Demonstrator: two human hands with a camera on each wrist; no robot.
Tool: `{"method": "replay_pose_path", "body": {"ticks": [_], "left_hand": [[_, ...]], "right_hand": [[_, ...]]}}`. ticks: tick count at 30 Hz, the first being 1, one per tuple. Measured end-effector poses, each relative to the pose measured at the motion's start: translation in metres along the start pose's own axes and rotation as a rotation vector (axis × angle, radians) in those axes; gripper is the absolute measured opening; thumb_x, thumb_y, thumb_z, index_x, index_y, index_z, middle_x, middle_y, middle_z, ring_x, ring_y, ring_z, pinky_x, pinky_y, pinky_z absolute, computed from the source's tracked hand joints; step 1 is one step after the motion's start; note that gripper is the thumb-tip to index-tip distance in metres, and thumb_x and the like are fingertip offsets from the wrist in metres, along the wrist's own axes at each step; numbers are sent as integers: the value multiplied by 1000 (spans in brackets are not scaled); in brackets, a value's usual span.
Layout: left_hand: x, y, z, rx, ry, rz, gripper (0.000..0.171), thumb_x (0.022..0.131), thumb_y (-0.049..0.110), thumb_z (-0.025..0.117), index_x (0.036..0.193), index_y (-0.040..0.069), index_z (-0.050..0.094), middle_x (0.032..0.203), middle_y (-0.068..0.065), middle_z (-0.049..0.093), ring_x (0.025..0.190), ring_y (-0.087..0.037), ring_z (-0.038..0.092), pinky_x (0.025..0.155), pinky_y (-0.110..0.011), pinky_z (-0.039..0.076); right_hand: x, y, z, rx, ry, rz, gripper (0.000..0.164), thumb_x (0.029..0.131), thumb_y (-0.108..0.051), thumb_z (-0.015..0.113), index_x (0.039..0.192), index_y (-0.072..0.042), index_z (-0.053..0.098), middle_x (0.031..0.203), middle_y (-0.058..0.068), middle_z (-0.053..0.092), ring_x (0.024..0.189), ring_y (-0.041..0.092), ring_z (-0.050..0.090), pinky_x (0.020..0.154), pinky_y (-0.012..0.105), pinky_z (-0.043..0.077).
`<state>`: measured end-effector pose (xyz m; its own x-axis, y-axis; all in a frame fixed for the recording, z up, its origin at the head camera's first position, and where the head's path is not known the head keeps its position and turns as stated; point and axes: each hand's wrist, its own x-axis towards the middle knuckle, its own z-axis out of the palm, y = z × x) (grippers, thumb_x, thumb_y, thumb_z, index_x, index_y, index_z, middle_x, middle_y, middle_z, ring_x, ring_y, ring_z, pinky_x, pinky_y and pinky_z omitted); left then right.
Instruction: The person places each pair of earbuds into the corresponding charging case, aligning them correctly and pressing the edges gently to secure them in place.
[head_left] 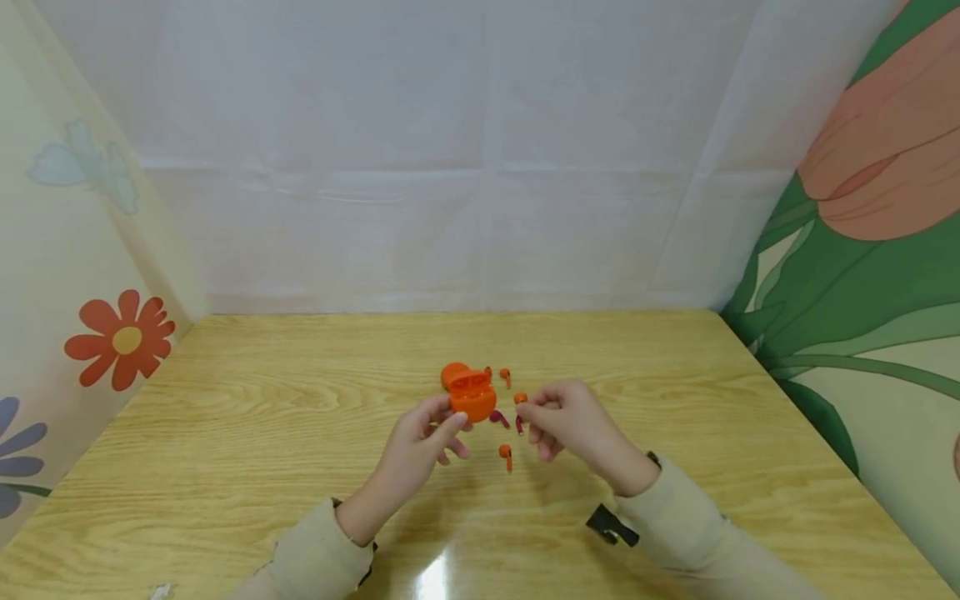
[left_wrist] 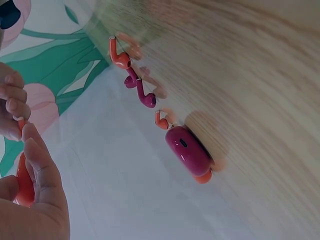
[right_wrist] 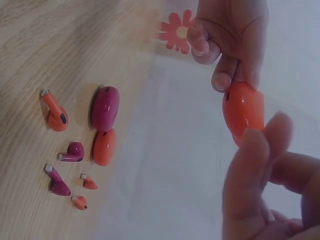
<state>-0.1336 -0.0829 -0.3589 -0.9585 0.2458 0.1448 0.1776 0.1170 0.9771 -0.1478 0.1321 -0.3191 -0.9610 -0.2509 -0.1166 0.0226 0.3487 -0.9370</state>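
Note:
My left hand (head_left: 416,442) holds an orange earbud case (head_left: 474,403) above the table, lid raised, between thumb and fingers. To its right, the thumb and index finger of my right hand (head_left: 573,421) pinch an orange earbud (head_left: 521,399). A small gap separates that earbud from the case. Below the hands lie two magenta earbuds (right_wrist: 59,187) and several orange earbuds (head_left: 506,457). A magenta earbud case (right_wrist: 105,108) and a second orange case (right_wrist: 104,148) lie side by side on the table. From the head, the held case hides the magenta one.
The wood-grain table (head_left: 300,358) runs back to a white cloth backdrop (head_left: 480,167). Under the right forearm is a black clip-like piece (head_left: 612,526). Painted flowers cover the side walls, and a small pale scrap (head_left: 161,592) lies at the front left edge.

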Motion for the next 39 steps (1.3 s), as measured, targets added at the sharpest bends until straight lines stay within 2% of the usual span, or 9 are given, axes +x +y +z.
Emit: {"method": "replay_pose_path", "body": {"ticks": [5,10,19,23,32,39], "left_hand": [[-1,-1,1,-2,-7,-4,32,99,11,56,124,-9,55,93,-14,63,67,-21,65,57,-24,49],[-1,-1,2,2,-8,-2,33,99,11,56,126,-9,55,93,-14,63,67,-21,65,57,-25,49],[-3,1,5,14,2,1,30,99,12,57,122,-7,57,93,-13,64,67,-20,66,57,-24,49],[-4,1,7,16,-6,3,29,99,12,57,121,-6,58,94,-16,64,68,-20,66,57,-25,49],[-4,1,9,38,-14,35,28,98,12,58,120,-6,58,93,-14,64,67,-20,66,57,-26,50],[-4,2,11,62,-17,56,29,98,12,58,122,-5,58,98,-13,64,68,-19,66,58,-30,52]], "right_hand": [[-2,-4,3,29,19,-29,19,95,-10,63,90,9,64,61,6,59,46,13,56,51,30,54],[-3,-7,7,49,47,-20,17,95,-9,63,90,8,63,63,7,60,46,14,56,53,30,54],[-1,-7,13,122,34,-86,22,95,-9,62,93,12,60,66,8,62,51,13,57,53,29,54],[-1,-9,14,135,34,-88,21,95,-9,62,92,11,61,66,8,62,51,12,57,53,28,54],[1,-14,19,171,86,-92,17,96,-8,62,94,9,62,66,9,62,50,13,56,53,27,54],[3,-16,23,185,89,-114,18,95,-9,63,94,9,63,64,9,61,48,12,53,51,23,51]]}}
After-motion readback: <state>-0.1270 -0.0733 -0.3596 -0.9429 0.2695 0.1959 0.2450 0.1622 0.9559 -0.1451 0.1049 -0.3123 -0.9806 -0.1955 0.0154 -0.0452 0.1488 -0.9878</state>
